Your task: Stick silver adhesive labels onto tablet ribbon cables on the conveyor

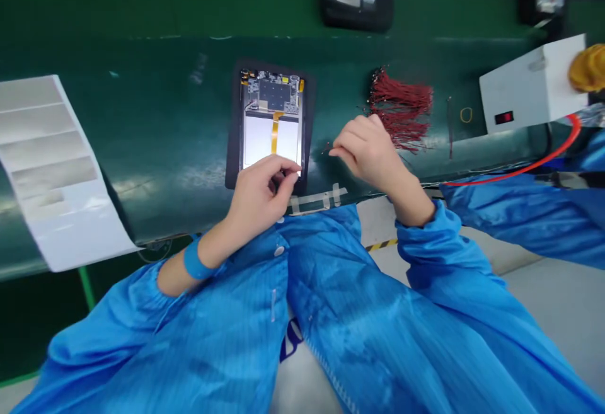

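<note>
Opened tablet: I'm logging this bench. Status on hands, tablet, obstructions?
Left hand over the tablet, lower edge; right hand pinching thin wire. Tablet open, circuit board exposed. Left hand hiding part; red wire bundle beside right hand.

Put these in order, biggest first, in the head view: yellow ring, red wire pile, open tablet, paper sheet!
1. Paper sheet
2. Open tablet
3. Red wire pile
4. Yellow ring, easily smallest
</note>
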`<state>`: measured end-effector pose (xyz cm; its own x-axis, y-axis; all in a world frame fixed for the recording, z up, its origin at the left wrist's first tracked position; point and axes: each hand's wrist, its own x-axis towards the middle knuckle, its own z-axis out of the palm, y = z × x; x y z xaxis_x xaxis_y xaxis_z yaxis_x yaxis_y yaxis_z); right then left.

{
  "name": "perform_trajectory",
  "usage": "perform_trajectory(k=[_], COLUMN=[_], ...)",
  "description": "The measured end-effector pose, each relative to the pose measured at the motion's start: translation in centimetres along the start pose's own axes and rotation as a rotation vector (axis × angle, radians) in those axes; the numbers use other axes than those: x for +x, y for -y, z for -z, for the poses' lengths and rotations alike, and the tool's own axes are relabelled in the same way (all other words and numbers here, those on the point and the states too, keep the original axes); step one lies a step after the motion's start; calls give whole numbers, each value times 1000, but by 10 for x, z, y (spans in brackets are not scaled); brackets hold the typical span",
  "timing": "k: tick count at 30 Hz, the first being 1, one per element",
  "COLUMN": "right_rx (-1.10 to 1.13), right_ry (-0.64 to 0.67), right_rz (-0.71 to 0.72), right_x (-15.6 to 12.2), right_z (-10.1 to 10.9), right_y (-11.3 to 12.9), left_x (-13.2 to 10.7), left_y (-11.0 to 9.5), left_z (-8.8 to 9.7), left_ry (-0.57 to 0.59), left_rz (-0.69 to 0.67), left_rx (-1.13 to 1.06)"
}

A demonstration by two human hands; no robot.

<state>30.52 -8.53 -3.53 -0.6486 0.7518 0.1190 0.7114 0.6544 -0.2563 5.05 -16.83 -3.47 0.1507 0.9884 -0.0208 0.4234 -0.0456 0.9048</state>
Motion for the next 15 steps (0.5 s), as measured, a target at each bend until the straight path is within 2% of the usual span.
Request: perform_trajectory(k=[4, 9, 11, 15], right_rx=[63, 89, 91, -12], right_ry=[25, -20, -26, -113], right_rz=[15, -58, -128, -397], right_x=[-7, -18, -25, -40], right_z=[1, -6, -7, -3], right_y=[18, 9, 0, -13], left_x=[24, 46, 57, 80], left_y=[2, -2, -5, -8], left_z=[-19, -35, -40, -51], left_ry=[121, 154, 161, 170], left_rz=[86, 101, 77, 38], left_rx=[-133, -149, -80, 111])
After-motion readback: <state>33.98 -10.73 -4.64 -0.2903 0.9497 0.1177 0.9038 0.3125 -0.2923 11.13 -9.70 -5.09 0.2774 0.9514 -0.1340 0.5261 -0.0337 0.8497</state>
